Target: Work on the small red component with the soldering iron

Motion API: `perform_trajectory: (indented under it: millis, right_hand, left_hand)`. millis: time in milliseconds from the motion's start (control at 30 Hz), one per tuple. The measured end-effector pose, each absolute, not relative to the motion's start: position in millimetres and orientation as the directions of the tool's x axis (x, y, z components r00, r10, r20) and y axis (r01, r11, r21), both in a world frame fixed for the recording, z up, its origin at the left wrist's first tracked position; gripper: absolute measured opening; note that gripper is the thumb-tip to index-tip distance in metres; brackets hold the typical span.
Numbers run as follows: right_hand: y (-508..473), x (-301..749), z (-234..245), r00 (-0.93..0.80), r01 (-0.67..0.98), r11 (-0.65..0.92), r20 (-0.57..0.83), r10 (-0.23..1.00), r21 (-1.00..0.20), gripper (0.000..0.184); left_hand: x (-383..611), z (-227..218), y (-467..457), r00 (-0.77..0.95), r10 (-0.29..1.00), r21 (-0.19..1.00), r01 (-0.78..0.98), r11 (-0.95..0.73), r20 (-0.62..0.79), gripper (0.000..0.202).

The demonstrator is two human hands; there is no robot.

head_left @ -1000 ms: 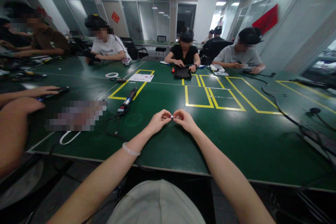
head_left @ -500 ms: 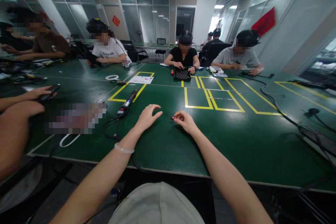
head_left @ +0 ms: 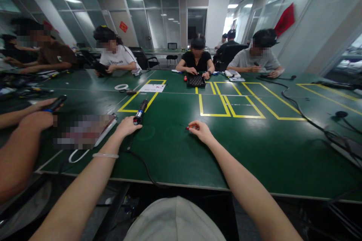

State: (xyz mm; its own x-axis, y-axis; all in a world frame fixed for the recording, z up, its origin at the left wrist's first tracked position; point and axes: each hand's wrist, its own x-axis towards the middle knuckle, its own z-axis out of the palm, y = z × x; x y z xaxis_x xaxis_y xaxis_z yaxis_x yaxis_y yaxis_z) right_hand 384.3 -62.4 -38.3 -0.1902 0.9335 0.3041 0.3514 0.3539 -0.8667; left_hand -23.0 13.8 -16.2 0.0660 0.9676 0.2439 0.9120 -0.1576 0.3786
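Note:
My left hand (head_left: 127,126) closes around the rear end of an electric screwdriver (head_left: 140,110), a slim corded tool with a dark, silver and blue body. Its narrow tip points away from me. A black cord (head_left: 143,160) runs from near my left wrist to the table's front edge. Fingers pinched, my right hand (head_left: 200,131) holds a small red piece (head_left: 187,128) just over the green table (head_left: 169,150). That piece is too small to make out further.
Yellow tape outlines (head_left: 215,115) mark the table beyond my hands. Left of me lie a blurred-out flat object (head_left: 106,130) with a white strap and a neighbour's hands holding a dark tool (head_left: 58,102). Across sits a person with a black tray (head_left: 196,80). Cables (head_left: 296,109) run along the right.
My left hand has moved left from the open table and taken hold of the screwdriver, whose rear end has swung right. My right hand stays nearly in place with the red piece.

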Motion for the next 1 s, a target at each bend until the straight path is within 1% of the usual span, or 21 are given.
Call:
perform_trajectory:
  millis: [33,100,133,200,433,633,767,933,1000]
  right_hand:
    - [-63,384,-38,-0.192,0.361,0.353,0.302,0.934,-0.863,0.02]
    - [-63,383,-38,-0.202,0.38,0.355,0.298,0.933,-0.854,0.019]
    - [-63,383,-37,-0.204,0.385,0.356,0.298,0.932,-0.851,0.019]
    - [-63,383,-38,-0.223,0.384,0.375,0.309,0.925,-0.844,0.019]
    - [-63,381,-38,-0.222,0.374,0.372,0.307,0.925,-0.849,0.018]
    - [-63,380,-38,-0.199,0.274,0.394,0.349,0.916,-0.877,0.019]
    - [-65,379,-38,-0.231,0.299,0.421,0.362,0.903,-0.857,0.014]
    - [-69,378,-35,-0.304,0.399,0.499,0.403,0.864,-0.769,0.007]
    - [-70,379,-34,-0.326,0.414,0.504,0.393,0.86,-0.758,0.006]
  left_hand:
    - [-14,-15,11,0.032,0.977,0.344,0.933,-0.104,0.209,0.059]
    - [8,-10,3,-0.042,0.992,0.23,0.973,0.014,0.119,0.06]
    - [20,-7,-3,-0.057,0.995,0.184,0.982,0.04,0.086,0.06]
    - [46,-1,-14,-0.042,0.997,0.149,0.988,0.032,0.066,0.061]
    - [137,6,-46,0.147,0.986,0.13,0.979,-0.157,0.083,0.057]
    - [192,10,-75,0.287,0.953,0.117,0.948,-0.297,0.091,0.046]
    - [206,11,-87,0.328,0.94,0.115,0.934,-0.338,0.095,0.042]
    - [207,8,-89,0.331,0.939,0.138,0.93,-0.341,0.093,0.041]
    - [206,8,-89,0.331,0.939,0.145,0.928,-0.342,0.094,0.041]
